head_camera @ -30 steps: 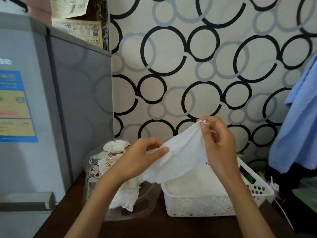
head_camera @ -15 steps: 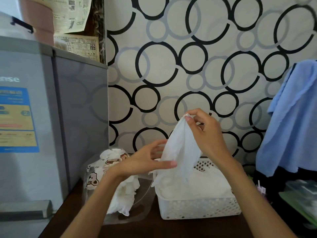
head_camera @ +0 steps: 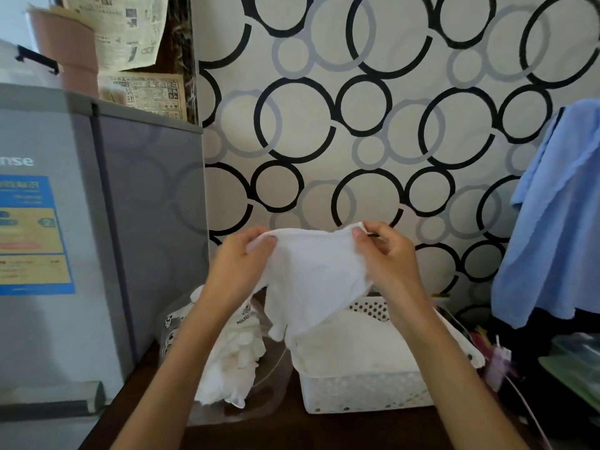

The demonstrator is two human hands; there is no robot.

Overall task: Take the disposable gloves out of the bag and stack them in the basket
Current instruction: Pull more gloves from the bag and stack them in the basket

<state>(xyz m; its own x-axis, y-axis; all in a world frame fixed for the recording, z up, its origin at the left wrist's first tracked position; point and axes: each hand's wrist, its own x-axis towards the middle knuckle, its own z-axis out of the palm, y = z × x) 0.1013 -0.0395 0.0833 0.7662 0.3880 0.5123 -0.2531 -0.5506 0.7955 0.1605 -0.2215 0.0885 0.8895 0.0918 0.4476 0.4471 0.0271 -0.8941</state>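
"nse" on fridge point(head_camera: 39, 222), "ROUND" on bag point(head_camera: 181, 323)

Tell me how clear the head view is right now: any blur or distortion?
Head view: hands and glove fairly sharp; newspaper at top left motion-smeared; wide-angle lens bows the fridge edges; soft, even daylight, no glare.

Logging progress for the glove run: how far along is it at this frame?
Done: a white pile already fills the basket. In hand: the left hand and right hand pinch one white glove by its top edge, spread above the basket. Left: more gloves sit in the clear bag beside it.
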